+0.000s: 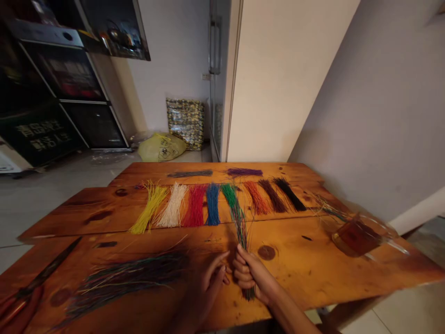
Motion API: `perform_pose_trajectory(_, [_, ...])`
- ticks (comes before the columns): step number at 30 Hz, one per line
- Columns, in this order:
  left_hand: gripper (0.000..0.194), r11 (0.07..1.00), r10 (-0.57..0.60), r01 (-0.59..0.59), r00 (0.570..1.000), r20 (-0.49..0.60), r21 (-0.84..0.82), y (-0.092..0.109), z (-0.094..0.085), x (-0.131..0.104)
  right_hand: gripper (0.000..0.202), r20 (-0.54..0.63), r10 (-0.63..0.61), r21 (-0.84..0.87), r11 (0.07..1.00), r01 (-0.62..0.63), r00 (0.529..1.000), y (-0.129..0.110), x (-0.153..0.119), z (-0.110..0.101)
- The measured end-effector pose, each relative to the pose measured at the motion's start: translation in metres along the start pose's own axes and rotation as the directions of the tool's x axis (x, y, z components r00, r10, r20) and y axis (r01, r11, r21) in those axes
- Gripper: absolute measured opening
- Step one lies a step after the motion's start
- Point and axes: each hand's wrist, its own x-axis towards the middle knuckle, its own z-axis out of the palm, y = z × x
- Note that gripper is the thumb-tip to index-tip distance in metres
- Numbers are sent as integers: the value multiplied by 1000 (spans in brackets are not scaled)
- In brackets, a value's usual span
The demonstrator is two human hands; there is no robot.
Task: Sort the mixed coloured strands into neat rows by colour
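My right hand (248,273) is closed around an upright bundle of thin coloured wires (241,227), mostly green with other colours mixed in. Its top ends reach over the green wire pile (228,192); the lower ends poke out below my fist. Just left of it, my left hand (214,273) has loosely curled fingers, thumb and forefinger apart, and nothing visible in them. A large mixed dark bundle of wires (128,280) lies to the left. Beyond my hands, sorted piles stand in a row: yellow (149,208), white (174,206), red (197,206), blue (212,204), orange (257,198), brown (273,197) and black (290,195).
Red-handled scissors (31,290) lie at the wooden table's left edge. Grey wires (191,174) and purple wires (245,172) lie at the back. A clear container of brown liquid (358,236) stands at the right, with loose wires beside it. A yellow bag (162,147) sits on the floor.
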Motion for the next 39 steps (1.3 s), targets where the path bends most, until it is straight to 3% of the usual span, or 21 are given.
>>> perform_pose_trajectory(8, [40, 998, 26, -26, 1000, 10, -49, 1, -1, 3, 50, -95, -117, -41, 993, 114, 989, 4, -3, 3])
perform_pose_trajectory(15, [38, 999, 40, -40, 999, -18, -3, 13, -5, 5, 51, -46, -54, -82, 995, 50, 997, 10, 9, 5])
perform_pose_trajectory(19, [36, 997, 19, -8, 989, -143, 82, 15, -6, 4, 51, -74, -76, -33, 997, 73, 994, 14, 19, 8])
perform_pose_trajectory(24, [26, 953, 129, -50, 960, -250, 299, 20, -3, 13, 54, -140, -6, -36, 999, 1, 990, 18, 28, 8])
perform_pose_trajectory(31, [31, 946, 124, 22, 897, -424, 323, 17, 4, 35, 64, -298, 96, 10, 995, -97, 950, 31, 52, 22])
perform_pose_trajectory(34, [29, 979, 80, 25, 867, -491, 203, 14, 14, 42, 60, -375, 97, -8, 994, -108, 922, 22, 48, 31])
perform_pose_trajectory(39, [24, 974, -133, 24, 864, -486, -223, 20, 34, 53, 58, -429, 11, -99, 993, -59, 903, 1, 32, 33])
